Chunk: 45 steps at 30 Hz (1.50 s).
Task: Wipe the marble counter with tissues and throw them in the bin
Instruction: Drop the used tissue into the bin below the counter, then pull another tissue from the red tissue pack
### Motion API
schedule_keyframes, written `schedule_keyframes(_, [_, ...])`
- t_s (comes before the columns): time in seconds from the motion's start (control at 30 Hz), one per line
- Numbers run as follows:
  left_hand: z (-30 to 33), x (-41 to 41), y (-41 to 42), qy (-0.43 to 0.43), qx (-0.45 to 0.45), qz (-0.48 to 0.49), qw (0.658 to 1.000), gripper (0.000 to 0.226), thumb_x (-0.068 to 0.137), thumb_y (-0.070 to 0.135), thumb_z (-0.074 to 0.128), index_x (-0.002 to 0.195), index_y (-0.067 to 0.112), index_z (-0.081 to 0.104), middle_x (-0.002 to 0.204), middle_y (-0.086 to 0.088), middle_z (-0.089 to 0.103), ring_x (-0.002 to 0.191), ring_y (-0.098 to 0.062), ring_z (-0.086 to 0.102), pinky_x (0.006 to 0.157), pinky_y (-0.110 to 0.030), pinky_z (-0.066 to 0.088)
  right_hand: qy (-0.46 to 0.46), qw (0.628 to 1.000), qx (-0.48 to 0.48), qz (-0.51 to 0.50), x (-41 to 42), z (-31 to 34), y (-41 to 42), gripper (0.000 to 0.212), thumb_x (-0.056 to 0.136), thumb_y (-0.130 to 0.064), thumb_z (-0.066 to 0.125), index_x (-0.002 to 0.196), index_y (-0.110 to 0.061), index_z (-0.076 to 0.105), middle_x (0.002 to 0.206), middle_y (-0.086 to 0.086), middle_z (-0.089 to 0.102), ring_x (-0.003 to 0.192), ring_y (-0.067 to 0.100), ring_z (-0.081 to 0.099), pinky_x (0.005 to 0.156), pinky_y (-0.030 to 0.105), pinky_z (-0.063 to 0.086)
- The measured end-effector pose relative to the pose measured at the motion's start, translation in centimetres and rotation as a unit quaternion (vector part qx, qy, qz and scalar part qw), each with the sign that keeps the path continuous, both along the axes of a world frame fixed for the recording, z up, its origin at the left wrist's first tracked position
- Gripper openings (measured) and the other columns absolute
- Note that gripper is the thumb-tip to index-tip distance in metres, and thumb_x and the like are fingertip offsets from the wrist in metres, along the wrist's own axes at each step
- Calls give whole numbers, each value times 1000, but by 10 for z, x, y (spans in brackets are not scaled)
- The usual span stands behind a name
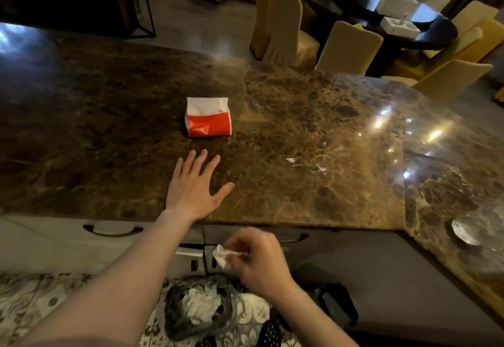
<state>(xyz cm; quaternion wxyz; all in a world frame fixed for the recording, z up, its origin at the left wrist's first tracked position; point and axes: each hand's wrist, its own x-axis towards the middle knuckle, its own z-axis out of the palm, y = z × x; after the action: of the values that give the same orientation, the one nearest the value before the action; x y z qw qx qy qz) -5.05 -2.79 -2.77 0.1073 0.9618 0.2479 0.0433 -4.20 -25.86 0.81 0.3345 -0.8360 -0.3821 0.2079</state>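
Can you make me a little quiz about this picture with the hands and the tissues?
1. True or false: the left hand lies flat on the marble counter.
2. What does the right hand pinch? A) a spoon B) a crumpled tissue C) a cup
3. Fill in: the bin on the floor already holds white ____.

Key:
1. True, with the fingers spread, near the counter's front edge, in front of the red and white tissue pack.
2. B, held below the counter edge, above the bin.
3. Tissues, crumpled inside.
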Motion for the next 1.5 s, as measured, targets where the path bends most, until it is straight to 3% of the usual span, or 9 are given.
schedule_keyframes(0.13, [-2, -1, -1, -3, 1, 6, 1000, 88, 89, 85, 16, 162, 35, 16, 173, -3, 11, 159, -26, -1, 129, -49, -1, 13, 993, -120, -4, -30, -44, -8, 14, 81, -19, 71, 91, -29, 71, 89, -13, 73, 85, 8, 68, 76, 37, 60])
schedule_keyframes(0.37, [-2, -1, -1, 2, -2, 4, 1000, 88, 89, 85, 14, 162, 36, 16, 174, -1, 10, 159, -24, -3, 129, -50, 0, 42, 989, -139, -7, -46, -77, -6, 28, 87, -27, 62, 111, -32, 75, 108, -11, 77, 99, 13, 70, 82, 29, 57])
schedule_keyframes(0.53, [2, -1, -3, 8, -4, 2, 1000, 87, 89, 84, 15, 162, 36, 15, 174, -1, 9, 159, -24, -4, 128, -51, 0, 16, 996, -87, -7, -21, -51, -8, 20, 91, -34, 64, 106, -32, 76, 95, -18, 77, 87, 4, 69, 78, 30, 60])
schedule_keyframes(0.6, [3, -1, -3, 16, -4, -1, 1000, 89, 88, 85, 12, 162, 36, 12, 174, -1, 6, 159, -24, -6, 128, -51, -1, -7, 999, -17, -28, -3, -27, -11, 11, 90, -38, 65, 94, -34, 75, 83, -21, 74, 79, 2, 69, 70, 26, 59])
schedule_keyframes(0.7, [4, -1, -2, 19, -6, 4, 1000, 91, 86, 86, 9, 162, 36, 11, 174, -1, 4, 158, -23, -9, 128, -51, -2, -38, 993, 88, -70, 32, 15, -5, 14, 91, -41, 68, 82, -31, 72, 72, -16, 71, 66, 7, 69, 59, 33, 57])
schedule_keyframes(0.93, [5, 6, -1, 34, -1, 20, 999, 93, 83, 90, 8, 162, 40, 9, 174, 2, 4, 158, -22, -10, 128, -49, -5, -103, 979, 160, -75, 114, 89, 57, 12, 95, -35, 67, 89, -28, 75, 74, -15, 71, 72, 6, 71, 64, 31, 60])
schedule_keyframes(1.1, [12, 20, 2, 19, -32, 34, 999, 95, 80, 93, 12, 161, 44, 5, 174, 5, 1, 158, -20, -11, 127, -44, -10, -134, 982, 110, -81, 154, 96, 116, 9, 96, -34, 69, 94, -27, 74, 83, -13, 71, 75, 5, 69, 70, 36, 62])
schedule_keyframes(1.27, [16, 40, 4, 46, -28, 22, 998, 96, 80, 93, 3, 160, 42, -11, 171, 5, -20, 154, -21, -27, 127, -47, -12, -197, 975, 74, -76, 181, 91, 167, 15, 94, -36, 70, 104, -25, 74, 101, -9, 68, 92, 11, 66, 78, 35, 60])
schedule_keyframes(1.5, [11, 44, 4, 60, -16, 17, 998, 95, 76, 93, -11, 157, 44, -21, 170, 5, -22, 152, -21, -32, 124, -51, -15, -260, 966, -3, 15, 202, 77, 228, 51, 96, -32, 71, 145, -30, 55, 140, -4, 62, 132, 22, 49, 103, 41, 48])
